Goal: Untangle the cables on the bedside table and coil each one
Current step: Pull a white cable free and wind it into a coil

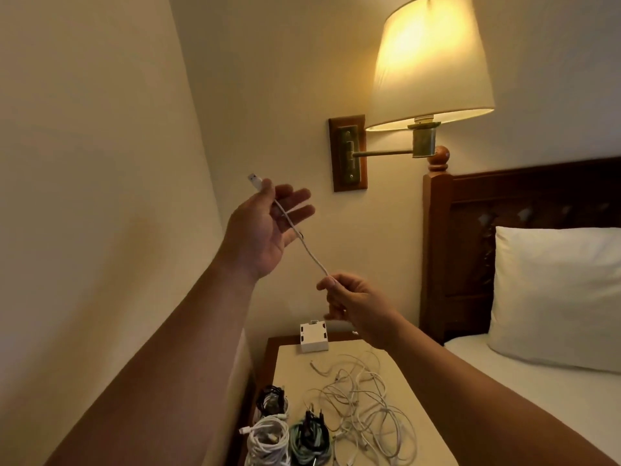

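A white braided cable (308,249) is stretched taut in the air between both hands. My left hand (265,227) is raised, pinching the cable just below its USB plug (254,180) with thumb and forefinger, the other fingers spread. My right hand (349,299) is lower and to the right, pinching the same cable. Below, the bedside table (289,368) carries a loose tangle of white cables (363,408). At its front left lie coiled bundles: a white coil (267,440), a black one (270,396) and a green-and-black one (311,437).
A white box-shaped charger (314,338) stands at the back of the table. A lit wall lamp (428,62) hangs on a swing arm above. The wooden headboard (470,230), a pillow (554,294) and the bed are on the right; a wall is on the left.
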